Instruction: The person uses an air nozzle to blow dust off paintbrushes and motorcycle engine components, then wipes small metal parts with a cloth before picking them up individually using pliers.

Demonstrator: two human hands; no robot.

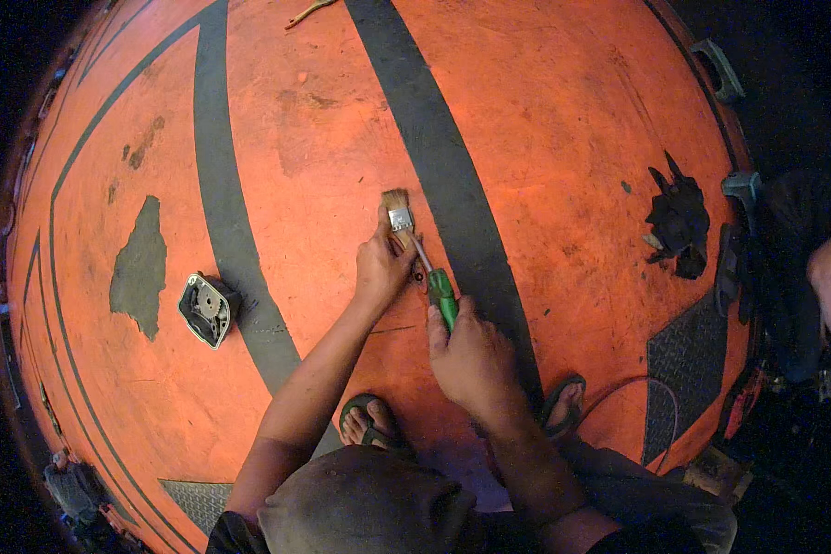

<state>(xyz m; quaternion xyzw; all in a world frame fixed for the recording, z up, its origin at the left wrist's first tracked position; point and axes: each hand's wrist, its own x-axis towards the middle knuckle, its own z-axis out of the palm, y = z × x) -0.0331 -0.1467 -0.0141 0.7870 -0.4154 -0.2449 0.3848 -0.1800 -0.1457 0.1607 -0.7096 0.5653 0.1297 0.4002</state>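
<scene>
My left hand (381, 270) is closed around a flat paintbrush (399, 217) with tan bristles and a shiny metal ferrule. The bristles point away from me. In my right hand (475, 362), a screwdriver (442, 294) is gripped by its green handle. Its thin shaft slants up to my left fingers, just below the ferrule; I cannot tell exactly what the tip touches. A small ring-like bit shows beside the shaft, too small to name. Left of my hands, a metal housing (209, 309) with a toothed gear inside rests on the floor.
The floor is orange with dark stripes (434, 120) and a worn grey patch (140, 268). A crumpled black thing (679, 220) lies at the right. Textured dark mats (688, 379) lie near the edges. Another person's arm (829, 295) shows at far right. A thin hose (660, 383) curves nearby.
</scene>
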